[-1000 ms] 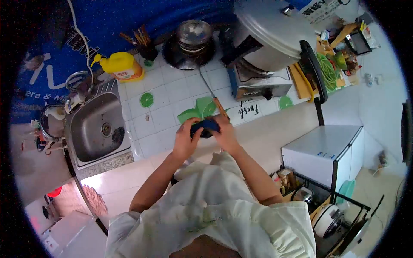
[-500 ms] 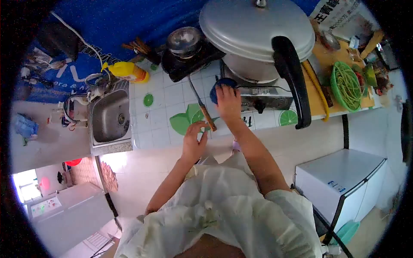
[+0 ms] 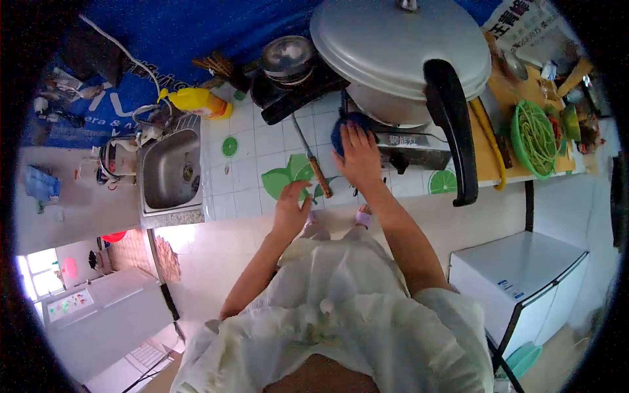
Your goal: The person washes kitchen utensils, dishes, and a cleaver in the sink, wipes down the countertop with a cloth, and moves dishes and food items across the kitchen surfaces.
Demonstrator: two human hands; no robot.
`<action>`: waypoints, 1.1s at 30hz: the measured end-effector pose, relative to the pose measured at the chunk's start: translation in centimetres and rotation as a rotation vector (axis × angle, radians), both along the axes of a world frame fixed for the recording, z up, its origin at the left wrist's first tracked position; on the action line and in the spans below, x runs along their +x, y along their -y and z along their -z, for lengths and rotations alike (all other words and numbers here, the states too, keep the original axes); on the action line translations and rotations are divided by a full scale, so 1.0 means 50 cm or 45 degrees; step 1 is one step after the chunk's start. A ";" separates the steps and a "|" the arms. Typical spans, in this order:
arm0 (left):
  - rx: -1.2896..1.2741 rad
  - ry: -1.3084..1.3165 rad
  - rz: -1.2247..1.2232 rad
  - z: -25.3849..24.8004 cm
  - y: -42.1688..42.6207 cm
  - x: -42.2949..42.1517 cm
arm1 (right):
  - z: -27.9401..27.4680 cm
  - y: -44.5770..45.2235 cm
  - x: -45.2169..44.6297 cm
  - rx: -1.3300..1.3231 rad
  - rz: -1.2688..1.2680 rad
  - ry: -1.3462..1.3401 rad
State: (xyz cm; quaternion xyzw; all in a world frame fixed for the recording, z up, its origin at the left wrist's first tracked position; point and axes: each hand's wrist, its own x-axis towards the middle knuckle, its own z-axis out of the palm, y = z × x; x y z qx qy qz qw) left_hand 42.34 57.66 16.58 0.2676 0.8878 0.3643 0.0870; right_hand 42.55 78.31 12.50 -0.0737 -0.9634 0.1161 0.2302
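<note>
My right hand (image 3: 359, 157) lies on a dark blue cloth (image 3: 336, 136), fingers stretched over it and pressing it down beside the silver gas stove (image 3: 419, 152). Part of the cloth is hidden under the fingers. Above the counter's front edge, my left hand (image 3: 291, 208) is held with its fingers apart and nothing in it. Just right of that hand lies a long thin metal utensil with a wooden handle (image 3: 320, 175). Its far end reaches toward a black burner (image 3: 278, 111) that bears a metal bowl (image 3: 288, 59).
A large pressure cooker (image 3: 400, 52) stands on the stove, its black handle (image 3: 452, 131) jutting over the front edge. Leftward are a yellow bottle (image 3: 200, 103) and a steel sink (image 3: 169, 164). A green basket of long beans (image 3: 534, 137) sits on the right.
My right hand has shifted slightly right on the cloth. My left hand has dropped back a little toward the counter's front edge. The view has tilted slightly.
</note>
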 end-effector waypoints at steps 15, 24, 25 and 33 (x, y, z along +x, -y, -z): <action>-0.430 -0.427 0.735 -0.003 -0.184 -0.074 | 0.005 -0.147 0.154 0.038 0.303 0.133; -0.668 -0.353 0.826 0.036 -0.251 -0.061 | -0.016 -0.316 0.158 0.022 0.584 0.104; -0.669 -0.361 0.798 0.037 -0.256 -0.059 | -0.004 -0.318 0.158 0.013 0.592 0.116; -0.808 -0.292 0.774 0.031 -0.269 -0.056 | 0.004 -0.319 0.175 0.073 0.587 0.017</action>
